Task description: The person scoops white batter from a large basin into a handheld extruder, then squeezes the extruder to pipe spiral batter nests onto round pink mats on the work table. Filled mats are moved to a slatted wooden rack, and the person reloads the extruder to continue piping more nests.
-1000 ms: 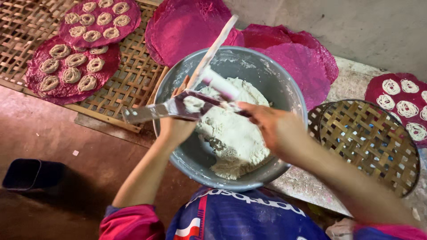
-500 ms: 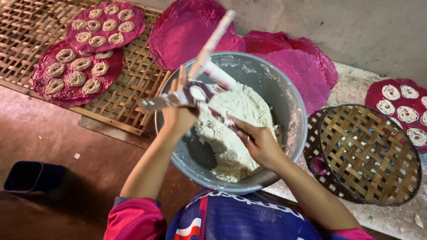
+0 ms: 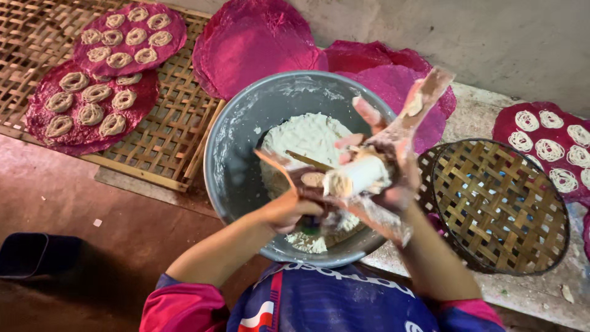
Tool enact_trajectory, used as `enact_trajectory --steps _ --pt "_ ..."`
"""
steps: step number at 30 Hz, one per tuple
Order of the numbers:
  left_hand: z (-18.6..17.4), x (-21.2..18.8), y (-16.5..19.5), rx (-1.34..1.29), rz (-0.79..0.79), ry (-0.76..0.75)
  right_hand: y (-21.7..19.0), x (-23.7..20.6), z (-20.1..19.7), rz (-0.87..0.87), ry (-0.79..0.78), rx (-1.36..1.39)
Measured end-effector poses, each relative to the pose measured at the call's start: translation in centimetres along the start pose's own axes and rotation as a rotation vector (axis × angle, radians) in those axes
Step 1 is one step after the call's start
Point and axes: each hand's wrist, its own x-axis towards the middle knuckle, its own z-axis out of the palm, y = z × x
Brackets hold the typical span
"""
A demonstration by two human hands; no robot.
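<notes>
Dark container (image 3: pixel 27 258): stands at the lower left on the red-brown floor; contents cannot be told.
Bamboo lattice tray (image 3: pixel 178 132): lies at the upper left; its left part carries two magenta round mats (image 3: pixel 92 117), each holding pale coiled dough spirals (image 3: pixel 91 113).
Bare magenta mats (image 3: pixel 258 46): overlap beyond the far rim of the bowl, with no spirals on them.
Metal bowl (image 3: pixel 230 154): sits at the centre, its inner wall dusted white; it holds a mound of pale dough (image 3: pixel 304 138), piled toward the far and right side.
Left hand (image 3: pixel 289 209): clenched around the lower part of the press, over the bowl's near half.
Dough press (image 3: pixel 356 175): a floury, hand-held tool with long handles, raised over the bowl between both hands, a plug of dough at its open end.
Right hand (image 3: pixel 387 154): grasping the press's barrel and upper handle, fingers smeared with dough.
Step in hand: judged to be loading or seating dough in the press.
Woven basket (image 3: pixel 501 206): lies to the right of the bowl on the concrete ledge; appears empty.
Right-edge mat (image 3: pixel 547 144): carries thin white spirals.
</notes>
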Motion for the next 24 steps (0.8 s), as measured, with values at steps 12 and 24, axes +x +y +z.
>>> enact_trajectory --steps 12,24 --pt "7.0 -1.9 7.6 0.860 -0.069 -0.028 -2.4 -4.1 3.0 -0.454 -0.453 -1.337" --pt "11.5 17.6 5.8 1.255 -0.268 -0.044 -16.7 -15.6 -12.0 0.590 -0.051 -0.499"
